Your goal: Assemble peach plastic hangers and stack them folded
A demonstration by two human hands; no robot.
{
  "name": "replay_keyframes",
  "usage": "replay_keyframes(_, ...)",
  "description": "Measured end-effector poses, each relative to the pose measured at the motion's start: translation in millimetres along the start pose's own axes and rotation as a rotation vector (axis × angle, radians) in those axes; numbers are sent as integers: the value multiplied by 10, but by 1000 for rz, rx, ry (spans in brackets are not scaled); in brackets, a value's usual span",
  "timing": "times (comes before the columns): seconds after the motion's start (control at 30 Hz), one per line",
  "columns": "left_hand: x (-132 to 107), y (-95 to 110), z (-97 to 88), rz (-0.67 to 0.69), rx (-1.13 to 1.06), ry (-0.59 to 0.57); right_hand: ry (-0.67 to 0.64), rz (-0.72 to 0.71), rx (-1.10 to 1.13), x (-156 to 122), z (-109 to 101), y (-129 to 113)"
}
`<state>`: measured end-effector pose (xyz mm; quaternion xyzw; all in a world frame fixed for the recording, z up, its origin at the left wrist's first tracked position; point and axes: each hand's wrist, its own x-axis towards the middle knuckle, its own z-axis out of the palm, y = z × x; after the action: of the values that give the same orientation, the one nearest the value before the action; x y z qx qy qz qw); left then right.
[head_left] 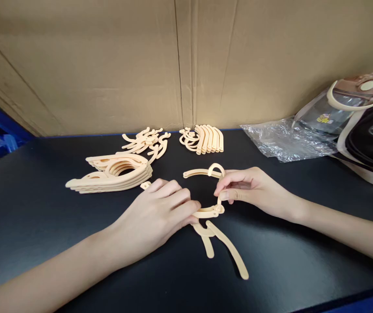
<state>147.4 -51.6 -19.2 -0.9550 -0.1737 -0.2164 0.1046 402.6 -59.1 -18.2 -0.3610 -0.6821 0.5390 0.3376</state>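
Black tabletop (43,226) bears sorted stacks of beige parts (114,176); left hand (160,208) pinches the hanger (228,250) joint steady while right hand (251,191) pinches its hook upright

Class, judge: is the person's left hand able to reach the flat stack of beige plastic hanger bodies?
Probably yes. The flat stack of beige plastic hanger bodies lies close beside the left hand, open black tabletop between; its fingers must first release the jointed beige plastic hanger.

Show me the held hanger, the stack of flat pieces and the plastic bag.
hanger (209,211), head view, its joint.
stack of flat pieces (114,184), head view, front edge.
plastic bag (280,140), head view, crumpled middle.
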Motion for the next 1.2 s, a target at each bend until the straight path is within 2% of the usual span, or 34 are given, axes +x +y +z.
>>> replay_keyframes(0.17, 0, 4, 3, -33, 19, 26, 75, -1, -63, 3, 13, -38)
replay_keyframes(0.63, 10, 33, -9, -27, 86, 65, 155, -100, -293, -25, 52, -39)
replay_keyframes(0.83, 3, 43, -70, -70, 111, 14, 210, -153, -388, -39, 83, -58)
replay_keyframes(1.2, 8, 68, -65, -94, 138, 29, 227, -215, -452, -60, 85, -123)
